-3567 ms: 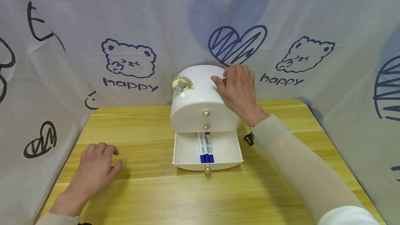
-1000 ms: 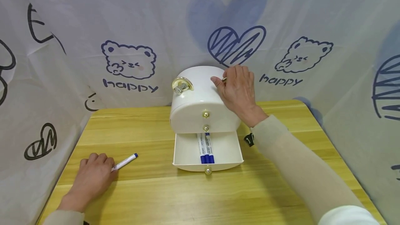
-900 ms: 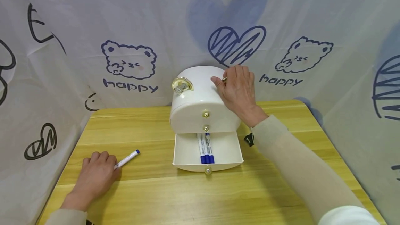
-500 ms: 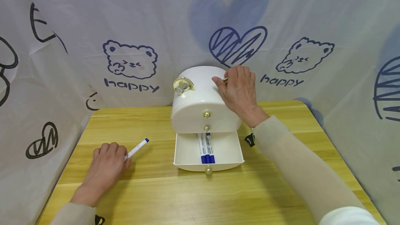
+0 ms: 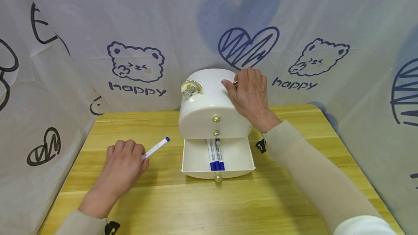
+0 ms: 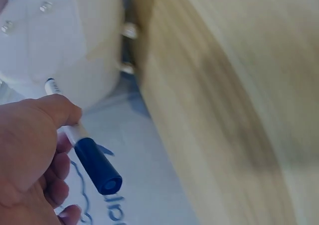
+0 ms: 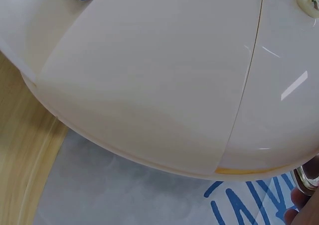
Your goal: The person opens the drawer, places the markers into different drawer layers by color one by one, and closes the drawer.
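Observation:
My left hand (image 5: 122,164) pinches a white marker (image 5: 155,148) with blue ends between thumb and fingers, left of the open drawer (image 5: 236,155). In the left wrist view the thumb lies across the marker's barrel, and its thick blue end (image 6: 97,165) points toward the camera. The drawer sticks out from the bottom of a white round-topped box (image 5: 209,97) and holds several white markers (image 5: 215,157) with blue caps, lying side by side. At the box's upper right side my right hand (image 5: 249,95) grips a gold handle (image 7: 304,180), largely hidden by the fingers.
Another gold handle (image 5: 191,89) sits on the box's left side. Gold knobs (image 5: 216,119) line its front, one of them on the drawer. The box stands on a wooden table (image 5: 261,202) against a printed cloth (image 5: 183,17), which also hangs at both sides.
The marker, mostly hidden under my left hand at first, now shows in its grip. That hand has moved right and farther back, closer to the drawer. My right hand stays on the handle.

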The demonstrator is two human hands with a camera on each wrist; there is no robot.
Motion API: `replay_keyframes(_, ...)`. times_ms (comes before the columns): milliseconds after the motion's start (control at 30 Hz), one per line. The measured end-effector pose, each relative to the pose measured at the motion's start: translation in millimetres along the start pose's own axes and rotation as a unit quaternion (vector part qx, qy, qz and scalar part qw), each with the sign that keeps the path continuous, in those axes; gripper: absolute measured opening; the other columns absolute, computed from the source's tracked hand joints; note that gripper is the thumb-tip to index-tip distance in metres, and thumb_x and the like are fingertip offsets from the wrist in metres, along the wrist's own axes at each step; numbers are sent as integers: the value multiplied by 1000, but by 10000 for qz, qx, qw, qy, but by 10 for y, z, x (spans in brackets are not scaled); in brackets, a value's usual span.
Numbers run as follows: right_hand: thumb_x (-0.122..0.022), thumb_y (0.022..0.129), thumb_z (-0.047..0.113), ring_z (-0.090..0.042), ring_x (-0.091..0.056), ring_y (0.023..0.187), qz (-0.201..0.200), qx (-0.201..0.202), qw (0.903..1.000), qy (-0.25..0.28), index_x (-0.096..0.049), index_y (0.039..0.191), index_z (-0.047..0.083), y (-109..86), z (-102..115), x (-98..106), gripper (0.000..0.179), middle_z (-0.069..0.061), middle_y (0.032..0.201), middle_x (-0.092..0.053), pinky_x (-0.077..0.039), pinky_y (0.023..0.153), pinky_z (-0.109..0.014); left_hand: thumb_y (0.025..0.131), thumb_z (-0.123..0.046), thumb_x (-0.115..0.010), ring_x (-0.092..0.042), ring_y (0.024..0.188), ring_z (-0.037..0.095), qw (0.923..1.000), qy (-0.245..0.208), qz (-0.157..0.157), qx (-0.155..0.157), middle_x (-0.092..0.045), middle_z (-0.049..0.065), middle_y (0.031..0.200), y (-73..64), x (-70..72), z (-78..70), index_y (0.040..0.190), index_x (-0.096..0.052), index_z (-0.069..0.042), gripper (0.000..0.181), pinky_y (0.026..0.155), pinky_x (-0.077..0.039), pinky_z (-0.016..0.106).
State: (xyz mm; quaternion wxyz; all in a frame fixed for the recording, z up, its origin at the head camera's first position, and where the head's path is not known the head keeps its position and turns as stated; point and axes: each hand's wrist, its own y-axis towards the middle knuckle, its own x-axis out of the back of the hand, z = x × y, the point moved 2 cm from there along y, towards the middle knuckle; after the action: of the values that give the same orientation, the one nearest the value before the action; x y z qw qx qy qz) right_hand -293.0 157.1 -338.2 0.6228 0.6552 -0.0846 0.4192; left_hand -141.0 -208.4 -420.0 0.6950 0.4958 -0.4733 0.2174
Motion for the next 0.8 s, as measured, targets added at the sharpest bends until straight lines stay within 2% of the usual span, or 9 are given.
replay_keyframes(333,-32,105,68,-37,-42,83,-34,13,10000,57,-55,101,0,-3,1,-2,72,-15,88,-47,-31,75,-48,81,-21,-86,-45,74,33,9995,138,16,-288,-49,9,75,247,197,-337,81,-59,-4,32,65,-37,45)
replay_keyframes(433,-34,105,68,-37,-42,83,-25,9,10000,55,-55,101,0,3,3,-4,71,-15,88,-47,-31,75,-48,81,-22,-87,-44,74,32,9991,251,268,-231,-48,8,74,320,243,-430,80,-58,-4,34,65,-37,44)
replay_keyframes(667,-33,105,69,-37,-43,84,33,-26,10000,76,-55,102,0,9,10,3,72,-15,88,-48,-32,76,-48,83,-24,-82,-42,74,28,9920,259,1230,107,-46,5,73,485,262,-625,79,-59,-6,30,67,-36,43)
replay_keyframes(800,-30,104,70,-37,-43,84,47,-42,10000,76,-55,101,0,7,13,5,75,-15,88,-48,-32,76,-48,84,-23,-80,-40,75,26,9880,224,1523,97,-44,3,73,562,224,-719,79,-58,-7,28,68,-34,42)
